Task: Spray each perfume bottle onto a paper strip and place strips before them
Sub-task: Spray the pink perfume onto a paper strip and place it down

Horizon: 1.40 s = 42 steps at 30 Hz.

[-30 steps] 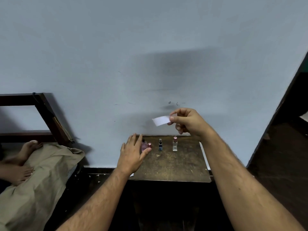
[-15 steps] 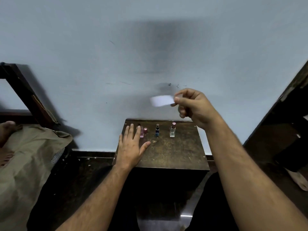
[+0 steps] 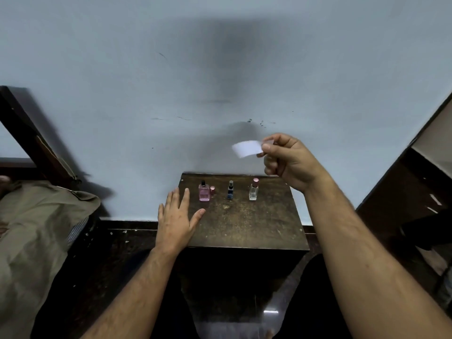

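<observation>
Wooden table (image 3: 244, 223) stands against the wall. Left hand (image 3: 175, 221), fingers straight and spread, lies at its 9 o'clock edge. Right hand (image 3: 291, 160), raised at 1 o'clock, pinches paper strip (image 3: 246, 148). Pink bottle (image 3: 204, 192), blue bottle (image 3: 230, 190) and clear bottle (image 3: 253, 190) stand in a row along 12 o'clock; loose pink cap (image 3: 212, 190) just beside the pink bottle.

There was one view only, from a wide-angle camera worn on the person's head. It looked forward and down, and it faced a pale wall (image 3: 122, 69) straight ahead. The small wooden table (image 3: 244, 223) stood against this wall, near the middle of the picture and a little below it. Both forearms entered from the bottom edge, very near to the lens. The wide lens bent the dark furniture at the left and right edges.
</observation>
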Each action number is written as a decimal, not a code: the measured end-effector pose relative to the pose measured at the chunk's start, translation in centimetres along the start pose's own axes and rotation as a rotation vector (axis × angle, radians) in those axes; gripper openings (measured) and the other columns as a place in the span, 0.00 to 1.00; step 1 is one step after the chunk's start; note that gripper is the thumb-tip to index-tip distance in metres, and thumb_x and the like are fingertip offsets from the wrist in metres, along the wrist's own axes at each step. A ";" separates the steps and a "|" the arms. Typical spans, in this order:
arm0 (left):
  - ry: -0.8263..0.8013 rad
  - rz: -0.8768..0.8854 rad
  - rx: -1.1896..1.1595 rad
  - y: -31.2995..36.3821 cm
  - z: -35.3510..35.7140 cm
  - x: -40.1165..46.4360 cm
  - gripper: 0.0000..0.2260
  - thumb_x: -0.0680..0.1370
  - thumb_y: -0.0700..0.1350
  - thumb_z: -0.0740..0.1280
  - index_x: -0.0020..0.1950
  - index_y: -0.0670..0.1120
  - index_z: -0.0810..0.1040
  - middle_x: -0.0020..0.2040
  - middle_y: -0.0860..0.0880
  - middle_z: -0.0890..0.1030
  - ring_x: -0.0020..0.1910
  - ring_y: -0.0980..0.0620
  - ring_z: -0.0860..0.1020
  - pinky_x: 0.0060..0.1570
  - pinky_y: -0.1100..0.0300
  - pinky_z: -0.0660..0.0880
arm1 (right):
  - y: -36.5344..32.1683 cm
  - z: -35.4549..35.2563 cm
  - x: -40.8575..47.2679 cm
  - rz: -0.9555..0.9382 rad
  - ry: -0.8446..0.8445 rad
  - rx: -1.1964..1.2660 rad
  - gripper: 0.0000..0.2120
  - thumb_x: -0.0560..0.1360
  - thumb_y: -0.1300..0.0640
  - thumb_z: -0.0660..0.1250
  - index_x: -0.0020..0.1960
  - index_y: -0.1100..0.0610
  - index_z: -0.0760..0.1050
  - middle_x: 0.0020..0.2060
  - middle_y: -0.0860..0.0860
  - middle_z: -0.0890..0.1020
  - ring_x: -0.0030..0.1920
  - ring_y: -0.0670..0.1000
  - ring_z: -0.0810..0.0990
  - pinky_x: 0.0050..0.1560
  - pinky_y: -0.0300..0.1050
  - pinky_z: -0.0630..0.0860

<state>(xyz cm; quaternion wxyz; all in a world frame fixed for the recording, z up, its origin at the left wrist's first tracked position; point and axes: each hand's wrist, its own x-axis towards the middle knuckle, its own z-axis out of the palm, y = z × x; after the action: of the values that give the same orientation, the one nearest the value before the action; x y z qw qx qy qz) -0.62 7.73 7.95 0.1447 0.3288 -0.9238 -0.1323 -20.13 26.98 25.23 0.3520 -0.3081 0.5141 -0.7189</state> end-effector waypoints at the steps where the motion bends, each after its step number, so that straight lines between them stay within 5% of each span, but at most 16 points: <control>1: -0.004 -0.005 -0.001 -0.1 0.0 -0.1 0.40 0.75 0.71 0.42 0.80 0.49 0.52 0.81 0.44 0.51 0.80 0.47 0.47 0.76 0.44 0.50 | 0.4 -0.1 0.2 0.038 0.032 -0.009 0.07 0.69 0.63 0.69 0.38 0.53 0.81 0.32 0.53 0.81 0.23 0.47 0.70 0.27 0.38 0.71; 4: -0.012 -0.014 -0.016 0.0 0.0 -0.4 0.40 0.74 0.70 0.42 0.80 0.49 0.52 0.81 0.44 0.51 0.80 0.47 0.48 0.76 0.45 0.50 | 3.7 -0.7 1.0 0.064 0.213 -1.006 0.05 0.72 0.60 0.70 0.40 0.51 0.80 0.35 0.49 0.83 0.32 0.49 0.79 0.34 0.41 0.74; 5: -0.007 -0.014 -0.027 0.1 -0.1 -0.5 0.40 0.74 0.70 0.42 0.80 0.49 0.53 0.81 0.44 0.51 0.80 0.47 0.48 0.76 0.45 0.50 | 4.5 -0.6 1.3 0.049 0.267 -1.149 0.04 0.72 0.59 0.70 0.41 0.52 0.81 0.35 0.48 0.84 0.34 0.48 0.81 0.37 0.42 0.74; 12: -0.014 -0.023 -0.074 0.0 -0.1 -0.8 0.39 0.74 0.69 0.44 0.80 0.49 0.52 0.81 0.45 0.51 0.80 0.48 0.47 0.76 0.46 0.49 | 1.8 1.5 0.6 0.019 -0.086 0.011 0.07 0.70 0.65 0.69 0.39 0.55 0.81 0.31 0.54 0.81 0.22 0.46 0.68 0.27 0.38 0.67; 14: -0.013 -0.027 -0.081 0.1 -0.1 -0.8 0.39 0.75 0.69 0.44 0.80 0.49 0.52 0.81 0.45 0.50 0.80 0.48 0.47 0.76 0.46 0.49 | 2.6 1.1 1.0 0.065 0.025 -0.278 0.07 0.71 0.65 0.69 0.40 0.54 0.80 0.30 0.51 0.80 0.23 0.47 0.71 0.27 0.37 0.69; 16: -0.016 -0.027 -0.083 0.2 0.0 -0.8 0.39 0.75 0.69 0.44 0.80 0.49 0.52 0.81 0.45 0.51 0.80 0.48 0.47 0.76 0.46 0.50 | 4.2 0.2 1.5 0.064 0.145 -1.108 0.06 0.73 0.61 0.70 0.39 0.51 0.79 0.31 0.47 0.81 0.32 0.50 0.80 0.33 0.42 0.74; 17: -0.017 -0.024 -0.083 0.2 0.0 -0.7 0.38 0.75 0.69 0.45 0.80 0.49 0.52 0.81 0.45 0.51 0.80 0.48 0.47 0.76 0.46 0.50 | 4.6 0.1 1.6 0.037 0.214 -1.267 0.06 0.72 0.59 0.70 0.38 0.50 0.79 0.33 0.46 0.81 0.37 0.51 0.82 0.38 0.45 0.77; 25: -0.042 -0.027 -0.071 0.0 0.1 -0.7 0.38 0.75 0.69 0.45 0.81 0.49 0.52 0.81 0.45 0.51 0.80 0.48 0.48 0.76 0.47 0.50 | 1.3 2.1 0.7 0.035 -0.120 -0.040 0.08 0.71 0.65 0.68 0.39 0.54 0.81 0.31 0.53 0.81 0.23 0.46 0.68 0.27 0.40 0.71; 26: -0.042 -0.028 -0.069 0.0 0.1 -0.7 0.38 0.75 0.69 0.44 0.81 0.49 0.52 0.81 0.45 0.51 0.80 0.48 0.48 0.76 0.47 0.50 | 1.6 2.0 0.8 0.067 -0.063 -0.106 0.07 0.71 0.65 0.69 0.40 0.55 0.81 0.32 0.53 0.81 0.23 0.47 0.68 0.28 0.40 0.71; 29: -0.030 -0.028 -0.073 0.0 0.2 -0.7 0.38 0.75 0.69 0.44 0.80 0.49 0.52 0.81 0.45 0.52 0.80 0.48 0.49 0.76 0.46 0.51 | 3.9 1.2 1.5 0.027 0.178 -1.088 0.05 0.72 0.63 0.70 0.42 0.54 0.81 0.35 0.50 0.83 0.32 0.50 0.78 0.35 0.44 0.74; 30: -0.030 -0.026 -0.075 0.0 0.2 -0.8 0.38 0.75 0.69 0.44 0.80 0.49 0.52 0.81 0.45 0.52 0.80 0.48 0.49 0.76 0.46 0.52 | 4.3 1.2 1.6 0.031 0.205 -1.133 0.05 0.73 0.63 0.71 0.41 0.53 0.81 0.34 0.48 0.83 0.34 0.48 0.80 0.37 0.44 0.75; 35: -0.044 -0.023 -0.070 -0.1 0.1 -0.8 0.39 0.75 0.70 0.43 0.80 0.49 0.52 0.81 0.45 0.52 0.80 0.48 0.49 0.76 0.46 0.52 | 1.5 2.0 0.6 0.020 -0.138 -0.096 0.07 0.71 0.67 0.68 0.41 0.56 0.81 0.30 0.53 0.81 0.22 0.46 0.69 0.27 0.39 0.71; 37: -0.049 -0.027 -0.069 -0.1 0.1 -0.9 0.39 0.75 0.70 0.44 0.81 0.49 0.52 0.81 0.44 0.52 0.80 0.48 0.49 0.76 0.46 0.51 | 1.1 2.3 0.5 0.049 -0.146 0.061 0.09 0.71 0.66 0.67 0.39 0.54 0.81 0.31 0.53 0.81 0.23 0.46 0.68 0.27 0.40 0.71; 38: -0.048 -0.028 -0.072 0.0 0.1 -1.0 0.39 0.75 0.70 0.44 0.81 0.49 0.52 0.81 0.44 0.52 0.80 0.48 0.49 0.76 0.46 0.52 | 1.5 2.1 0.7 0.052 -0.073 -0.093 0.10 0.72 0.67 0.67 0.39 0.54 0.81 0.31 0.52 0.81 0.23 0.46 0.69 0.28 0.40 0.71; 41: -0.041 -0.025 -0.078 0.1 0.1 -0.9 0.39 0.75 0.70 0.43 0.80 0.49 0.52 0.81 0.44 0.53 0.80 0.48 0.50 0.76 0.46 0.52 | 3.2 1.5 1.4 0.004 0.135 -1.154 0.06 0.73 0.64 0.69 0.42 0.54 0.81 0.32 0.48 0.81 0.29 0.45 0.76 0.33 0.40 0.69; 42: -0.038 -0.023 -0.082 0.1 0.1 -0.9 0.40 0.74 0.70 0.43 0.80 0.49 0.53 0.81 0.44 0.53 0.79 0.48 0.50 0.76 0.46 0.53 | 3.2 1.3 1.6 -0.008 0.139 -1.095 0.06 0.73 0.65 0.69 0.42 0.55 0.81 0.32 0.47 0.81 0.29 0.44 0.76 0.32 0.39 0.70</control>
<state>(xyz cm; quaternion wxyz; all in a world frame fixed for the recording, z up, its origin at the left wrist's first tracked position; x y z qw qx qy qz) -0.01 8.38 7.75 0.1390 0.3305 -0.9164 -0.1778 -19.36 24.25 22.63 0.1030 -0.4000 0.8338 -0.3662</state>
